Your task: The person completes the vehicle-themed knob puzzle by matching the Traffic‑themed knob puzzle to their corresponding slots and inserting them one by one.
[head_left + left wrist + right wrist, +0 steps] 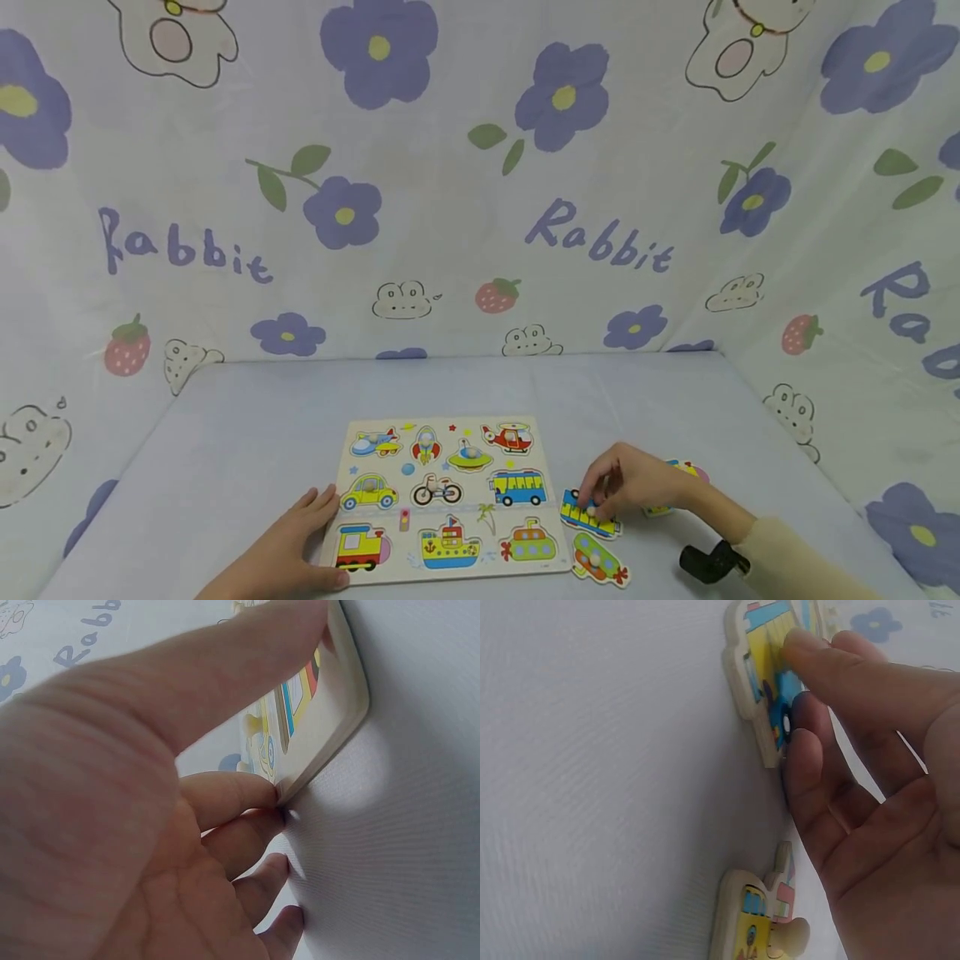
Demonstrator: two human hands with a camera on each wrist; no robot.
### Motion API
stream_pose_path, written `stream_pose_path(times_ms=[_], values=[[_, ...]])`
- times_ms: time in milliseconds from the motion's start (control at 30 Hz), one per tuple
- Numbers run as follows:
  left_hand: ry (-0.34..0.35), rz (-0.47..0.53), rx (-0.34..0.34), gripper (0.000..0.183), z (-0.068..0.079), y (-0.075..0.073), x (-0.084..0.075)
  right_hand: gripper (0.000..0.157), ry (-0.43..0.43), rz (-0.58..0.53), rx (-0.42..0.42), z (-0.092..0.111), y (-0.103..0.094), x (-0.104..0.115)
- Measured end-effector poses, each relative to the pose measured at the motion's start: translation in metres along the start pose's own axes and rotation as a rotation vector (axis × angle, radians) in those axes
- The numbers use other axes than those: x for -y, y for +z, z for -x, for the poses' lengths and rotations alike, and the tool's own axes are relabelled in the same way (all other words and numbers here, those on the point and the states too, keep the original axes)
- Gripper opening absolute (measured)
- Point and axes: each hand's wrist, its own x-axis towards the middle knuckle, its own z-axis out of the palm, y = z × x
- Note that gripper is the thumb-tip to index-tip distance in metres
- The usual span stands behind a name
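A wooden puzzle board [450, 567] with vehicle pictures lies on the table. At its near left corner is my left hand [281, 542], thumb laid across the corner and fairly straight fingers touching the left edge. Just right of the board, my right hand [633, 483] pinches a blue and yellow bus puzzle piece [609, 528] with thumb and fingertips. The right wrist view shows the thumb at the bus piece [763, 637]; its knob is hidden there. Below the bus lies a green and orange submarine piece [596, 560].
Partly behind the right wrist lie more loose pieces, one yellow [658, 511] and one with a pink end [693, 469]. A yellow piece with a round knob [789, 937] shows low in the right wrist view. Patterned fabric [450, 183] surrounds the pale table [262, 425].
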Motion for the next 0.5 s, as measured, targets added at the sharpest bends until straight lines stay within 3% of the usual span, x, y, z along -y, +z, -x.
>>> stream_pose_path(times_ms=[500], values=[[-0.013,0.013,0.004,0.110,-0.0002,-0.0008,0.0009,0.016,-0.019,0.023,0.016,-0.0029,-0.0004,-0.0051]])
